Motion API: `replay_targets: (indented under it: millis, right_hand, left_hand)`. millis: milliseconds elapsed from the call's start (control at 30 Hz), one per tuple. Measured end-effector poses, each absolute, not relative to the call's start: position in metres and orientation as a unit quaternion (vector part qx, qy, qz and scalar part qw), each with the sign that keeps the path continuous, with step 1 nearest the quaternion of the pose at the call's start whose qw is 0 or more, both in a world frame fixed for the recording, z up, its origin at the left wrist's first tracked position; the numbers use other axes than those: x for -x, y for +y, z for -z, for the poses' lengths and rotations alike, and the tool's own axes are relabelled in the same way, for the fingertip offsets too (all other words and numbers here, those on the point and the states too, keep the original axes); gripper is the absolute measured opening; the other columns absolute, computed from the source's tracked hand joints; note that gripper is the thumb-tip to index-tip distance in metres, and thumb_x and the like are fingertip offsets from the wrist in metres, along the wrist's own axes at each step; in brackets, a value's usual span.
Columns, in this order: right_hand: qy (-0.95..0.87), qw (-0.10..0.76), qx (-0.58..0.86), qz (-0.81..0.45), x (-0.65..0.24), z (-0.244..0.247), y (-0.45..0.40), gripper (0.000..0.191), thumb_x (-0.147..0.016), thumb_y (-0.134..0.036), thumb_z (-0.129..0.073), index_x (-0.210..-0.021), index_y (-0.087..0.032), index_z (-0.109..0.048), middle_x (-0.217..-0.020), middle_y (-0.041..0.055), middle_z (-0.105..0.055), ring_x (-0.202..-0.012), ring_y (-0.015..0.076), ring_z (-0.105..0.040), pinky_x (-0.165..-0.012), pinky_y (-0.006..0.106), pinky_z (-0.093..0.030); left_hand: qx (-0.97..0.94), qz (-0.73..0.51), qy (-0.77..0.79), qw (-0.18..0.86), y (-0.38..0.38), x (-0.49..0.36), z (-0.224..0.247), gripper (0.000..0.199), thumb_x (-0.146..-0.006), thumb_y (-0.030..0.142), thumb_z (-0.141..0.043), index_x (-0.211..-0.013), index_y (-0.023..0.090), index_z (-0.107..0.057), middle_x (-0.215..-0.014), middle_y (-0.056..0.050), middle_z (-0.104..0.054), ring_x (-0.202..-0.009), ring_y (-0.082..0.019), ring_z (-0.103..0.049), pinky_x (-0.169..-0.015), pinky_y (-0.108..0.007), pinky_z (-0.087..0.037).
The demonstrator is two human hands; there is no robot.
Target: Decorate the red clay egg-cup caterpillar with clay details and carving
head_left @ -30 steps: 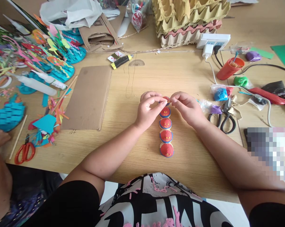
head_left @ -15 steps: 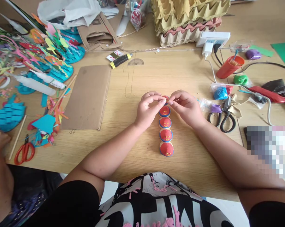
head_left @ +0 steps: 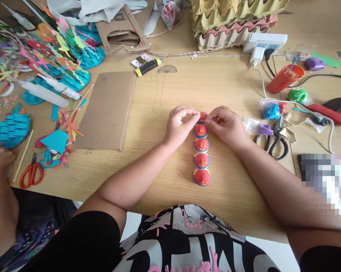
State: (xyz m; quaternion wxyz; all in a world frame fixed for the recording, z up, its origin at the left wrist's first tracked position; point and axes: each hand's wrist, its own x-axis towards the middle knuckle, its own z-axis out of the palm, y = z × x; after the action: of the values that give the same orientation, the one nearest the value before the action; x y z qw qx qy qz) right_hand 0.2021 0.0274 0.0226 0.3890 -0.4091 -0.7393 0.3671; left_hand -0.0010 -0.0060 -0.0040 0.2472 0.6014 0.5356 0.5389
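Observation:
A strip of egg-carton cups (head_left: 201,161) runs away from me down the table. Several red domes with blue rims and yellow smiling faces top its cups. At the strip's far end, my left hand (head_left: 181,124) has thumb and index finger pinched at the left side of the farthest red dome (head_left: 202,117). On that dome's other side, my right hand (head_left: 226,125) is closed in a pinch, fingers curled. Anything between the fingertips of either hand is too small to make out. Part of a yellow mouth shows on the farthest dome.
Left lie a cardboard sheet (head_left: 106,109), paper scraps, red-handled scissors (head_left: 31,175) and another person's hand (head_left: 0,162). Right are black-handled pliers (head_left: 275,141), bagged blue clay (head_left: 270,111), a red cup (head_left: 285,79) and a power strip (head_left: 265,42). Egg trays (head_left: 235,22) stack behind.
My hands have drawn slightly apart, so more of the farthest dome shows between them. The whole view has shifted a little, with the strip now slightly farther right.

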Motion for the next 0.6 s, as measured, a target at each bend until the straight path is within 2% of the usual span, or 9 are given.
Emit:
replay_targets:
  millis: [100, 200, 300, 600]
  right_hand:
    - [-0.739, 0.389, 0.413, -0.364, -0.200, -0.020, 0.028, 0.021, -0.091, -0.042, -0.084, -0.082, -0.025, -0.075, -0.085, 0.0048, -0.067, -0.076, 0.0190, -0.057, -0.067, 0.035, -0.049]
    - [-0.735, 0.392, 0.412, -0.371, -0.198, -0.017, 0.028, 0.021, -0.090, -0.042, -0.084, -0.082, -0.025, -0.075, -0.086, 0.0050, -0.068, -0.075, 0.0188, -0.057, -0.065, 0.035, -0.048]
    - [-0.733, 0.394, 0.414, -0.368, -0.196, -0.014, 0.029, 0.023, -0.090, -0.045, -0.084, -0.083, -0.025, -0.076, -0.085, 0.0053, -0.068, -0.076, 0.0191, -0.058, -0.063, 0.034, -0.047]
    - [-0.726, 0.397, 0.418, -0.376, -0.194, -0.012, 0.028, 0.025, -0.090, -0.047, -0.084, -0.082, -0.025, -0.075, -0.090, 0.0058, -0.068, -0.072, 0.0182, -0.059, -0.062, 0.036, -0.049]
  left_hand:
    - [-0.600, -0.528, 0.550, 0.242, -0.003, 0.004, 0.005, 0.002, -0.096, 0.024, -0.075, -0.094, 0.025, -0.077, -0.108, -0.003, -0.080, -0.114, -0.021, -0.073, -0.109, -0.038, -0.055]
    - [-0.588, -0.521, 0.560, 0.262, 0.001, 0.005, 0.010, 0.014, -0.092, 0.013, -0.070, -0.102, 0.023, -0.073, -0.112, -0.003, -0.081, -0.112, -0.020, -0.075, -0.100, -0.035, -0.058]
    - [-0.606, -0.509, 0.549, 0.270, 0.003, 0.005, 0.014, 0.022, -0.090, 0.010, -0.069, -0.108, 0.023, -0.070, -0.115, -0.004, -0.081, -0.114, -0.019, -0.075, -0.102, -0.034, -0.059]
    - [-0.614, -0.501, 0.543, 0.278, 0.002, 0.004, 0.013, 0.028, -0.086, 0.010, -0.071, -0.110, 0.024, -0.068, -0.119, -0.005, -0.080, -0.117, -0.020, -0.074, -0.108, -0.037, -0.058]
